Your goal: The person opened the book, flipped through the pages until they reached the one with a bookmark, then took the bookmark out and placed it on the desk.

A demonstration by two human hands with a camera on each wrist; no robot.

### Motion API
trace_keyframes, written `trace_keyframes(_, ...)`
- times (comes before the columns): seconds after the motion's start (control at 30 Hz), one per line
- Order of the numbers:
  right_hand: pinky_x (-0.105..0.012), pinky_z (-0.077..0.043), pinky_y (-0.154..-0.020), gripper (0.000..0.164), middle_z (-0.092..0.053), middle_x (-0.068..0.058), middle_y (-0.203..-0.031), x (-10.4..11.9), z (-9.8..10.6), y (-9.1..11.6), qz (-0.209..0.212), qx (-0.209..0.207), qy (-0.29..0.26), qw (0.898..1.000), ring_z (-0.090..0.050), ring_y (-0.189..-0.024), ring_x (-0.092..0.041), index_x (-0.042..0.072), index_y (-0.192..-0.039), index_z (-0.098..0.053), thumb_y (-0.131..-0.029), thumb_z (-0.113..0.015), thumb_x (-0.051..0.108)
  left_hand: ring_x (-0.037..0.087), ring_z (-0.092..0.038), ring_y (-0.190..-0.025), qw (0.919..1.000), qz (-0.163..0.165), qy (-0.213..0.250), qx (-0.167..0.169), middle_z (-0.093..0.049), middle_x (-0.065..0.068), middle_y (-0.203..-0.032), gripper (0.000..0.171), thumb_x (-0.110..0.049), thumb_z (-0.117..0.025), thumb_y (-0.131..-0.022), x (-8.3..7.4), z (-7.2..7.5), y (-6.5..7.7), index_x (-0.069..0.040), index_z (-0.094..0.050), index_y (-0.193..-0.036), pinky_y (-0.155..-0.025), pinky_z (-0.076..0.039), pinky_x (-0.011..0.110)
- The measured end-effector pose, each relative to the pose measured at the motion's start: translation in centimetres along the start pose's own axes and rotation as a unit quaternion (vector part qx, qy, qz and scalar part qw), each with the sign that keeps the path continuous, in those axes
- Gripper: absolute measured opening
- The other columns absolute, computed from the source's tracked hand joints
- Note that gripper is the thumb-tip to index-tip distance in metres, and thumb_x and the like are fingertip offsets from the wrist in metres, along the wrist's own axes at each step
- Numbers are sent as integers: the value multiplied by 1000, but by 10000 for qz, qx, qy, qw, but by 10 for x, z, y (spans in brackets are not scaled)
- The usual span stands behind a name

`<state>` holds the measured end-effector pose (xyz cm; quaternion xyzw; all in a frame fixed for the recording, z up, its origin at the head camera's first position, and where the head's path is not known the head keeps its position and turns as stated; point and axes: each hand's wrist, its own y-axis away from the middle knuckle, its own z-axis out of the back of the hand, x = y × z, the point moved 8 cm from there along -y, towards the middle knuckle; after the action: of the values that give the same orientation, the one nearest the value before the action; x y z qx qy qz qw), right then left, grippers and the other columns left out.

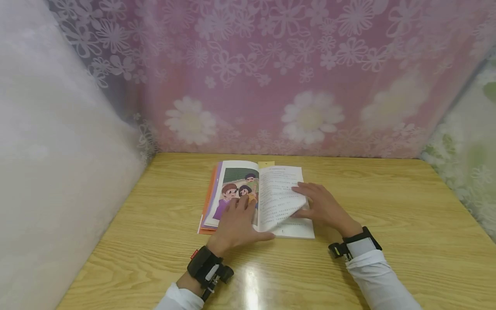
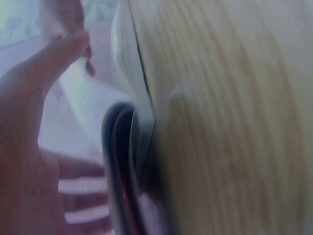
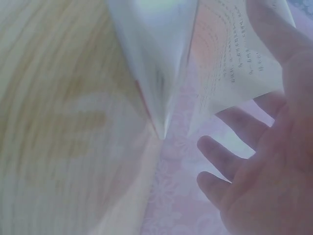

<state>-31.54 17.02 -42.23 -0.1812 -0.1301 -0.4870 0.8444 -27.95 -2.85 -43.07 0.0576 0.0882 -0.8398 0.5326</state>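
Note:
A paperback book (image 1: 278, 196) lies open on the table, a colour picture of children on its left page and printed text on the right. My left hand (image 1: 236, 224) rests with spread fingers on the picture page, its thumb reaching over the lower middle of the book. At the right edge, my right hand (image 1: 323, 206) pinches a text page (image 3: 239, 58) between thumb and fingers. That page is lifted and bent, its lower corner raised off the sheets below. In the left wrist view the book's bottom edge (image 2: 139, 127) is blurred.
The book stands on a wood-grain table (image 1: 155, 254). Behind it hangs a pink flowered curtain (image 1: 248, 86). Pale cloth (image 1: 69, 150) borders the left side, and a white leaf-patterned cloth (image 1: 469, 163) the right. A yellow tab (image 1: 266, 164) sticks out at the book's top.

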Motion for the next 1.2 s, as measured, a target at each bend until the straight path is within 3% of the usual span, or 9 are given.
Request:
trace_keyframes(0.13, -52, -23, -102, 79, -43, -17, -138, 7, 6, -2, 36, -194, -104, 9998, -35, -124, -36, 13, -130, -49, -66, -69, 56, 34, -39, -113, 9990, 135, -420, -68, -41, 14, -131, 107, -83, -46, -60, -7, 0, -2, -8, -36, -136, -87, -41, 49)
trace_keyframes(0.43, -52, -25, -101, 78, -45, -18, -135, 13, 12, -1, 52, -378, -232, 9990, -37, -121, -35, 12, -126, -52, -65, -70, 56, 35, -46, -109, 9990, 81, -436, 73, -42, 20, -130, 84, -50, -58, -74, -12, 2, -5, -4, -30, -139, -83, -45, 45)
trace_keyframes(0.6, -55, -22, -101, 83, -38, -20, -140, 13, 9, 2, 134, -335, -395, 9986, -33, -124, -37, 13, -130, -49, -64, -69, 58, 34, -46, -114, 9999, -61, -98, -23, -44, 18, -129, 87, -36, -57, -75, -10, 3, -2, -6, -15, -144, -90, -43, 44)
trace_keyframes(0.77, -61, -21, -100, 101, -19, -23, -148, 12, 5, 5, 284, -247, -500, 9980, -23, -129, -43, 15, -142, -30, -61, -71, 59, 31, -44, -117, 9988, -87, 455, -158, -41, 14, -134, 91, -28, -54, -73, -5, 6, 4, -14, -3, -146, -94, -40, 44)
trace_keyframes(0.93, -63, -19, -100, 111, -4, -18, -152, 7, 1, 8, 71, -33, -508, 9987, -13, -133, -41, 22, -146, -13, -60, -71, 60, 26, -41, -118, 9926, 118, 1169, -302, -32, 10, -144, 92, -18, -54, -73, 1, 13, 5, -22, 1, -146, -91, -42, 42)
trace_keyframes(1.2, -64, -17, -101, 110, -2, -16, -153, 2, -2, 12, -159, 107, -430, 9989, -8, -136, -37, 26, -146, -12, -60, -70, 62, 22, -40, -112, 9828, 454, 1630, -745, -26, 13, -146, 100, 1, -56, -68, 19, 18, 6, -17, 3, -146, -83, -44, 34)
